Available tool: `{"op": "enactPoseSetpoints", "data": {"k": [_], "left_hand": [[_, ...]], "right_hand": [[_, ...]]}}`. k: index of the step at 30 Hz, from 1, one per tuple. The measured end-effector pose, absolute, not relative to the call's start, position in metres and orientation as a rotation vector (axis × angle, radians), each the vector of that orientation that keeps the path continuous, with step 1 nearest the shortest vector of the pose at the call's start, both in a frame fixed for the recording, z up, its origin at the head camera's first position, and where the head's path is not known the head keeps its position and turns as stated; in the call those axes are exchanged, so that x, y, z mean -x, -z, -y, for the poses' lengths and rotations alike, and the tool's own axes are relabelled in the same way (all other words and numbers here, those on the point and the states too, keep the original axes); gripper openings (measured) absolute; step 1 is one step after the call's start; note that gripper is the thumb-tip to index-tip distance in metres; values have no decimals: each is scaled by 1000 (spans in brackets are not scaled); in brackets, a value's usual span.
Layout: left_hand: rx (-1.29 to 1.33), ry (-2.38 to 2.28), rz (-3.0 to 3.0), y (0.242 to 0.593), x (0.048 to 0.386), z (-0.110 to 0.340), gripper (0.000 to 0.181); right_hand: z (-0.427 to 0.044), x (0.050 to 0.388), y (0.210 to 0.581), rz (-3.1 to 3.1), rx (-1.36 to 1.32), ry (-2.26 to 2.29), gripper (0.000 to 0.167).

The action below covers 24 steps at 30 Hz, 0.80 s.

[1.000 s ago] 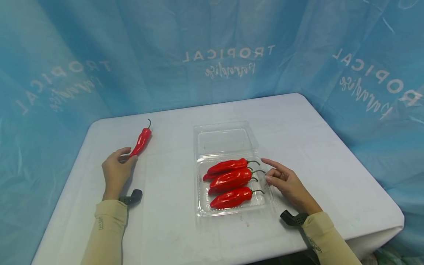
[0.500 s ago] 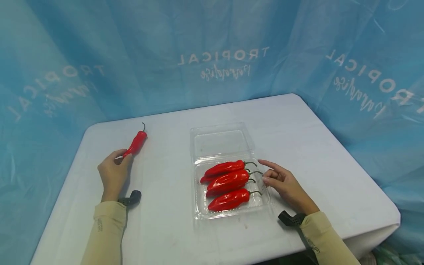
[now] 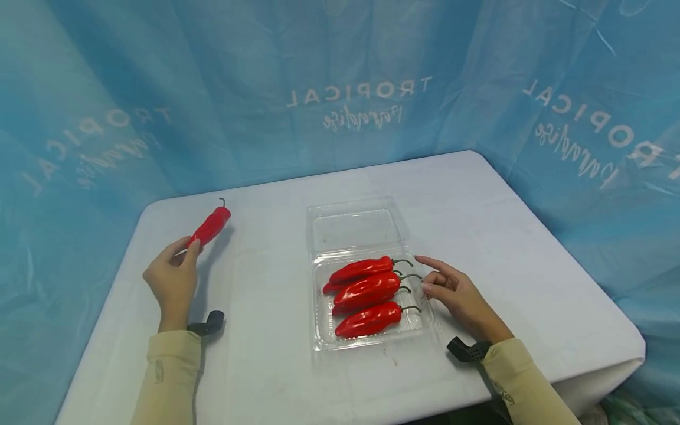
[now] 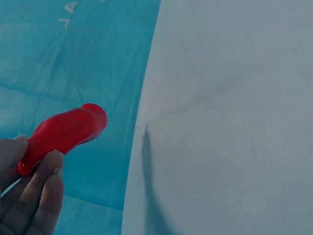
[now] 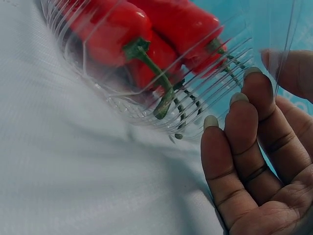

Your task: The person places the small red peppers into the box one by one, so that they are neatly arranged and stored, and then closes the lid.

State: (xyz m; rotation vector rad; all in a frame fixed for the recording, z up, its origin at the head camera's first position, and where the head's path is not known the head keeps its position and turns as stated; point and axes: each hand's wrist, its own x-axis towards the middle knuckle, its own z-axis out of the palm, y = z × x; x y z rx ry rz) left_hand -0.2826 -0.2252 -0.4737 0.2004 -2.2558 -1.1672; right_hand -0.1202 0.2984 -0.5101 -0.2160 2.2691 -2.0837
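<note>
Between thumb and fingers, my left hand [image 3: 172, 280] pinches a red chili pepper [image 3: 211, 225] near its pointed end. This pepper is raised off the table, its shadow lying apart to the right, and its curved stem points away from me. The left wrist view shows the pepper [image 4: 68, 129] with the fingertips around its narrow end. At the right edge of a clear plastic clamshell box [image 3: 357, 231], my right hand [image 3: 464, 302] pinches the wall, thumb on one side and fingers on the other. Inside lie several red chili peppers [image 3: 369, 321], stems toward that hand, some partly hidden under others.
A white cloth covers the table [image 3: 265, 295]. The box's lid is folded back, away from me. Blue printed curtains [image 3: 239, 118] hang behind the table and along both sides. Black devices are strapped to both wrists.
My left hand has lifted the chili pepper from the table and drawn it to the left. The right hand keeps its place at the box. The head view has shifted slightly.
</note>
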Motion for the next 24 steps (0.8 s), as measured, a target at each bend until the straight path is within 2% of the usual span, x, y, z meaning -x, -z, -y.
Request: {"op": "enactPoseSetpoints", "data": {"k": [7, 15, 24], "left_hand": [[-83, 1199, 2215, 455, 260, 204, 42], [106, 1345, 2238, 427, 212, 159, 40], [266, 1499, 2291, 414, 166, 130, 29]], "right_hand": [[-298, 120, 509, -2253, 216, 2106, 58], [-297, 119, 508, -2262, 220, 2092, 57], [-298, 119, 507, -2250, 208, 2091, 57]]}}
